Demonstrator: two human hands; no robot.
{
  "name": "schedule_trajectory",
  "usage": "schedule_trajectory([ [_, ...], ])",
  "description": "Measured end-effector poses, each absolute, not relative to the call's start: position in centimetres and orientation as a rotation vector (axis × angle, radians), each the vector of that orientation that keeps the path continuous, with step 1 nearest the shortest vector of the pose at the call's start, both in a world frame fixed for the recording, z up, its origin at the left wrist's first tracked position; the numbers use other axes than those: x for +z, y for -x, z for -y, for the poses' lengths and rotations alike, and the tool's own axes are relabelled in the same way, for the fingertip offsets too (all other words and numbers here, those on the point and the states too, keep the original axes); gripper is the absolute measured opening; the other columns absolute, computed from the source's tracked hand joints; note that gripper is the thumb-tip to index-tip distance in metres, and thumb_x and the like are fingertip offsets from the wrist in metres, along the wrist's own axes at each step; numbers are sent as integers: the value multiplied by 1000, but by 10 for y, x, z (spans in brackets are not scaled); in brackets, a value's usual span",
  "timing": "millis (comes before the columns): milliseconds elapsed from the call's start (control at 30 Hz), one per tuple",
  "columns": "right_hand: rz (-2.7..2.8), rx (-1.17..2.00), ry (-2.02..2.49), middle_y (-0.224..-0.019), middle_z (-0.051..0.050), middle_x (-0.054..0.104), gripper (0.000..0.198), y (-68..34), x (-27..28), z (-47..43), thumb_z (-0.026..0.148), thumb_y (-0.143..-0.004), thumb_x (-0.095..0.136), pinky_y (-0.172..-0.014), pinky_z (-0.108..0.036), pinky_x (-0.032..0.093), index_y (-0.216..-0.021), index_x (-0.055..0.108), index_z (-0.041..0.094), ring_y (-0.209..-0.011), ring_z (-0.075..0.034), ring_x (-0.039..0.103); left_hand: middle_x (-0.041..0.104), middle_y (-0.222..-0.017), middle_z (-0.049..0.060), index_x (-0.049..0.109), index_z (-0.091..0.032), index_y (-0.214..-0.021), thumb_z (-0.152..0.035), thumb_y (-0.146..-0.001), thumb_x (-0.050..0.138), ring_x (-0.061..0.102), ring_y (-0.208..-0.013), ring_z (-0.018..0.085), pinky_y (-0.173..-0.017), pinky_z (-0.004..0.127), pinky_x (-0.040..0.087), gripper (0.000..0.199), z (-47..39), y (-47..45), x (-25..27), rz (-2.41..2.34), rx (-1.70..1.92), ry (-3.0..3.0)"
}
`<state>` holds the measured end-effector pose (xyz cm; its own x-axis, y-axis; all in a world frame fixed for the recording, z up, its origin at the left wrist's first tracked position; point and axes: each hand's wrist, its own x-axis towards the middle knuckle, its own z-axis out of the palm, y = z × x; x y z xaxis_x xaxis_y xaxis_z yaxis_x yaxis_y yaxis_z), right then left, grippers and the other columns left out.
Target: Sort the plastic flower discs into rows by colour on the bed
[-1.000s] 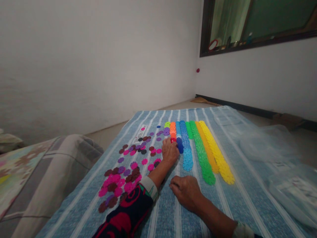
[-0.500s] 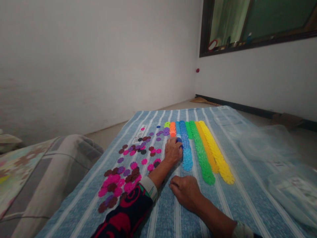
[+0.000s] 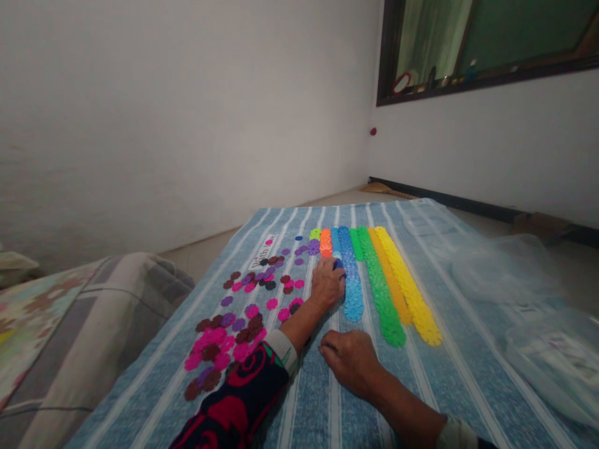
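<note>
My left hand (image 3: pixel 328 282) is closed at the near end of the colour rows, its fingers bent over a dark blue flower-shaped disc (image 3: pixel 337 264). Right of it runs an overlapping row of blue discs (image 3: pixel 352 274), light blue at the near end. Closer to me, my right hand (image 3: pixel 350 362) rests on the cloth with curled fingers; whatever may be inside is hidden. Short rows of orange discs (image 3: pixel 326 240) and purple discs (image 3: pixel 313 247) lie just beyond my left hand. Loose pink discs (image 3: pixel 208 340) and brown discs (image 3: pixel 255 324) are scattered left of my left forearm.
Long rows of green discs (image 3: pixel 381 293) and yellow discs (image 3: pixel 407 284) stretch along the striped cloth (image 3: pixel 468 374). Clear plastic bags (image 3: pixel 503 268) lie at the right. A fabric-covered seat (image 3: pixel 140 299) stands at the left, below the wall (image 3: pixel 187 112).
Both hands keep practically the same place and shape. The whole view has shifted very slightly.
</note>
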<state>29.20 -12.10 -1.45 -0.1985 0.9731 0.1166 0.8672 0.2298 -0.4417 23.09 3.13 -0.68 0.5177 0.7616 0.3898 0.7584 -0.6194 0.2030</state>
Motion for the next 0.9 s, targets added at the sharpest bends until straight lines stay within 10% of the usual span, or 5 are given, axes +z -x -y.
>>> schedule_trajectory([
  [900, 2102, 420, 1731, -86, -3, 76, 27, -293, -21, 125, 31, -93, 47, -67, -25, 36, -91, 73, 23, -81, -18, 69, 75, -85, 5, 73, -20, -75, -23, -78, 51, 67, -85, 21, -86, 34, 50, 22, -13, -87, 32, -1650, 993, -2339],
])
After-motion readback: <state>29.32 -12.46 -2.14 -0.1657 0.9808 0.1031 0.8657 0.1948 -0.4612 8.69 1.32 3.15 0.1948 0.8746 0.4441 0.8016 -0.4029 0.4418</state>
